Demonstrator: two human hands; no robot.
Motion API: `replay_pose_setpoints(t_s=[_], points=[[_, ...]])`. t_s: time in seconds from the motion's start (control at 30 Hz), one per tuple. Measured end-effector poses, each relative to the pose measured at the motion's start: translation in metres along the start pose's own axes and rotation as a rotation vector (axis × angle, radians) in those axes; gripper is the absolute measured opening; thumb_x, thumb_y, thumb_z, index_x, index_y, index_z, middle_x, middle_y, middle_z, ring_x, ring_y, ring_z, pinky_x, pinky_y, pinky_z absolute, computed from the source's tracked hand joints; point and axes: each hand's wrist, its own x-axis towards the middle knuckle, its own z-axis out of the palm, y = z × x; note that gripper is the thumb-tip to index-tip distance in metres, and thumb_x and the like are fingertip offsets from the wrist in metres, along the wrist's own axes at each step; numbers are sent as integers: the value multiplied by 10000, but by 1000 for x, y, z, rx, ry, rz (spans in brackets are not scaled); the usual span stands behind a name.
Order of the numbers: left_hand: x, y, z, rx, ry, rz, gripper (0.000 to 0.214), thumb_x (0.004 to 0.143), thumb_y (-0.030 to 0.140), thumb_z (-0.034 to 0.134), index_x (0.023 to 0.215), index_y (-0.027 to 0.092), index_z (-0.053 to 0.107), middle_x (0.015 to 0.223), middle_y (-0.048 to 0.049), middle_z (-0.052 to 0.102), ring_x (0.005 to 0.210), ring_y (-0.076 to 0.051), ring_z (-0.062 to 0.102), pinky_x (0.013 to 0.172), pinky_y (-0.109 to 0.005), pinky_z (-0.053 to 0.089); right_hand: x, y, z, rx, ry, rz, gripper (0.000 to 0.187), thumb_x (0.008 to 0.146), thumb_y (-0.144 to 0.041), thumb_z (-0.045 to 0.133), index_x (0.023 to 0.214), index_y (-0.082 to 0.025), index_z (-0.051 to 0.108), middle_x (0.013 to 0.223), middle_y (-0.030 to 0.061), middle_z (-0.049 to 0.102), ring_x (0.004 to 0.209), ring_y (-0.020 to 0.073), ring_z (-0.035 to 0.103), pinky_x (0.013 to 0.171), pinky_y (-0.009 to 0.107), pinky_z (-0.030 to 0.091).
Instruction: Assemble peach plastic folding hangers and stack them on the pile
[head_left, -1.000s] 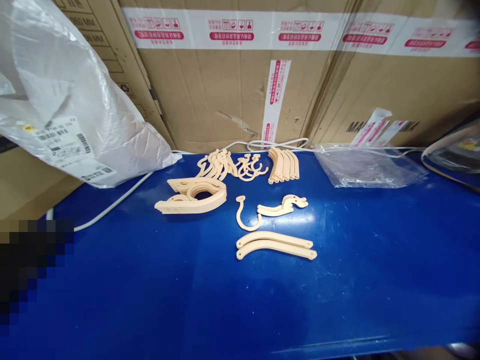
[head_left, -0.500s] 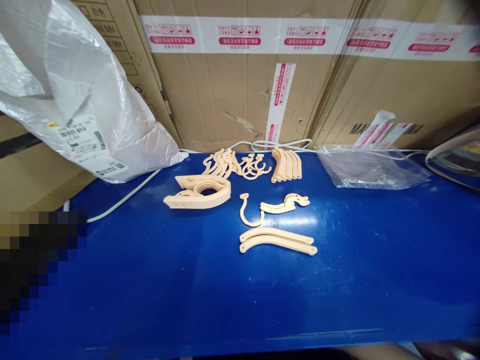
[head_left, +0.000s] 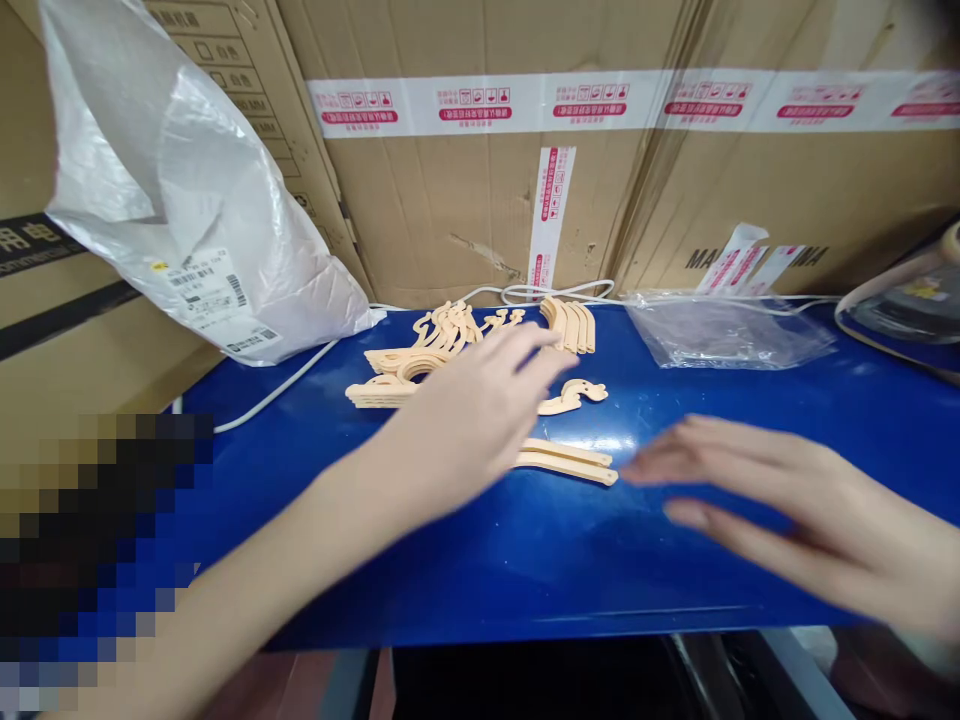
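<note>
Left hand [head_left: 480, 405], right hand [head_left: 787, 500] now above table [head_left: 540, 560]

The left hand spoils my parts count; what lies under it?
Past the left hand show the right ends of two long strips and part of an animal-shaped piece. Their left ends are covered; anything wholly beneath cannot be seen.

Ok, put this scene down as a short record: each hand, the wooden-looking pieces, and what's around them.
Left hand: hides parts of the stack and near strips; contact unclear
Right hand: open, blurred, by the right end of the near strips
Near strips: two, side by side
Back strips: a row, beyond the near strips
Table: blue
Back left: white bag
Back right: clear plastic
Behind: cardboard boxes
</note>
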Motion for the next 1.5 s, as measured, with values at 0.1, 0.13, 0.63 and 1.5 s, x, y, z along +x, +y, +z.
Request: replay_pose_setpoints(t_s=[0.1, 0.13, 0.63, 1.5], points=[[6, -35, 13, 16, 27, 13, 281, 979, 126, 402, 1214, 121, 557, 1227, -106, 596, 1170, -217, 537, 1012, -392, 453, 43, 36, 10, -46, -8, -39, 277, 975, -260, 440, 1212, -221, 579, 1215, 67, 645, 1080, 211, 603, 879, 390, 504], [5, -43, 20, 25, 30, 43, 266, 982, 128, 400, 1183, 116, 574, 1175, -99, 619, 1131, -210, 554, 978, -369, 466, 52, 45, 17, -68, 2, -52, 275, 976, -239, 435, 1206, -213, 585, 1231, 71, 641, 1104, 216, 594, 913, 409, 484], [-28, -48, 38, 277, -224, 227, 155, 935, 106, 527, 988, 140, 668, 944, -43, 702, 867, -187, 641, 789, -317, 468, 56, 68, 68, -2, -42, -11, 431, 981, -214, 415, 1410, -216, 461, 1473, 54, 475, 1389, 185, 386, 1149, 470, 320], [-33, -44, 50, 398, -94, 290, 205, 938, 57, 415, 936, 89, 618, 874, -90, 677, 756, -192, 631, 668, -303, 475, 58, 71, 72, 89, -94, 36, 416, 967, -254, 459, 1380, -243, 512, 1435, 64, 523, 1354, 207, 443, 1098, 471, 396]])
